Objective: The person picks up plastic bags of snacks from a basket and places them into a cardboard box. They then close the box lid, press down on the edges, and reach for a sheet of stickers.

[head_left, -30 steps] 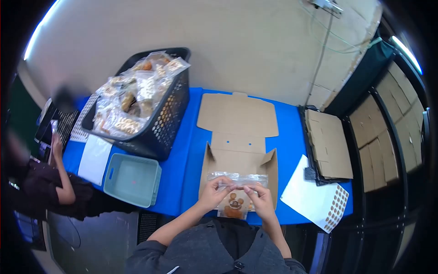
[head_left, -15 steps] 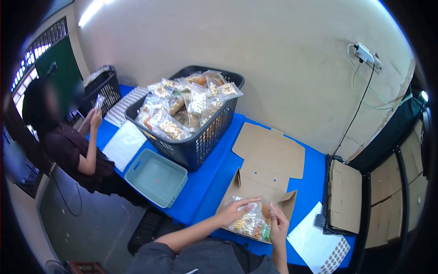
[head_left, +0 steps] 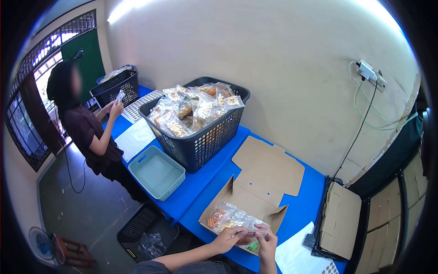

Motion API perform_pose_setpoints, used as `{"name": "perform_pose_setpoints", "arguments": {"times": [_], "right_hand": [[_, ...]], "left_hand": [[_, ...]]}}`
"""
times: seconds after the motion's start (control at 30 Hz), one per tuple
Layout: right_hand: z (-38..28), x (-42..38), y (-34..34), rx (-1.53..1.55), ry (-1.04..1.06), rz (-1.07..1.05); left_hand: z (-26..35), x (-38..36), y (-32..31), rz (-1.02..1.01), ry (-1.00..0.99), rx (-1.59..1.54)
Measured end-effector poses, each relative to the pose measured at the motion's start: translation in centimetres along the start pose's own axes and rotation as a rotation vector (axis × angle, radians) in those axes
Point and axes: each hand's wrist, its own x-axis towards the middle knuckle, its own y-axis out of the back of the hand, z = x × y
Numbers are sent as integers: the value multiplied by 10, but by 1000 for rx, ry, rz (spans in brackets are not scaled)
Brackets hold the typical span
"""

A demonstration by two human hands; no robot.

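Observation:
My left hand [head_left: 226, 240] and my right hand [head_left: 267, 241] are close together over the near edge of an open cardboard box [head_left: 248, 196]. Between them they pinch the top of a clear plastic snack packet [head_left: 247, 239] with brownish contents, partly hidden by my fingers. More clear snack packets [head_left: 225, 214] lie in the box, showing orange, white and yellow pieces. Something green [head_left: 253, 245] shows below my hands; I cannot make out what it is.
A large dark basket [head_left: 200, 144] heaped with snack packets stands beyond a green-grey tray [head_left: 157, 176]. Flattened cardboard [head_left: 340, 217] and a sticker sheet [head_left: 296, 251] lie right. Another person [head_left: 89, 130] stands left, holding a small packet. A crate [head_left: 146, 235] sits below the table.
My hands have come closer together and lower, pinching a packet at the box's near edge. The view has shifted, showing more of the floor crate and the orange pieces in the box.

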Motion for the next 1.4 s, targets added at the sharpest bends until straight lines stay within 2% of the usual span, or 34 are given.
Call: {"name": "perform_pose_setpoints", "arguments": {"times": [0.07, 0.17, 0.23, 0.27, 0.3, 0.33, 0.4, 0.47, 0.53, 0.6, 0.63, 0.67, 0.77, 0.8, 0.83, 0.87, 0.9, 0.93, 0.97, 1.0, 1.03, 1.07, 1.13, 1.2, 1.33, 1.4], "right_hand": [[-5, -5, 1, 119, -91, 24], [6, -12, 11, 138, -75, -29], [13, -14, 19, 173, -71, -21], [16, -14, 24, 144, -39, 89], [18, -12, 25, 121, -10, 200], [6, -13, 22, 128, 66, 281], [-7, -17, 22, -15, 245, 326], [-20, -21, 10, -96, 255, 360], [-25, -20, -6, -188, 278, 377], [-19, -14, -28, -318, 243, 287], [-14, -10, -33, -463, 337, 147], [-12, -7, -40, -469, 347, 155], [-26, 8, -70, -662, 427, 66], [-24, 11, -76, -670, 427, 73], [-24, 15, -83, -680, 391, 127], [-25, 18, -88, -695, 355, 191], [-36, 23, -104, -492, 294, 351], [-45, 30, -111, -508, 300, 372], [-51, 35, -118, -407, 263, 388], [-52, 35, -124, -298, 220, 398], [-22, 39, -109, -382, 260, 248], [-12, 38, -109, -373, 251, 258], [-2, 34, -116, 3, -26, 192], [-2, 30, -127, -28, -9, 228], [-6, 24, -145, 72, -83, 311], [15, 25, -142, 207, -109, 435]], "left_hand": [[-7, -2, 2, 13, 45, -53], [-3, 0, 16, -257, 87, 91], [18, 8, 14, -226, 1, 141], [24, 12, 15, -196, -78, 189], [10, 18, 17, -116, -106, 57], [8, 24, 30, -130, -101, 72], [7, 31, 52, -135, -23, -295], [7, 34, 64, -189, -29, -276], [16, 36, 61, -309, -81, -70], [19, 29, 52, -369, -65, -2], [23, 27, 46, -374, -159, -8], [22, 24, 44, -379, -255, -14], [18, 29, 66, -356, -218, -26], [24, 28, 71, -323, -201, -4], [28, 27, 70, -197, -219, -15], [25, 25, 73, -217, -223, -26], [19, 22, 75, -174, -129, -154], [17, 23, 76, -128, -34, -274], [29, 19, 75, -18, -5, -222], [30, 21, 79, -29, 1, -219], [29, 22, 85, -9, -19, -249], [25, 21, 91, 13, -36, -277], [24, 17, 103, -48, -23, -205], [33, 15, 114, -193, 46, -412], [17, 20, 133, -344, 98, -470], [0, 22, 137, -359, 158, -484]]}}
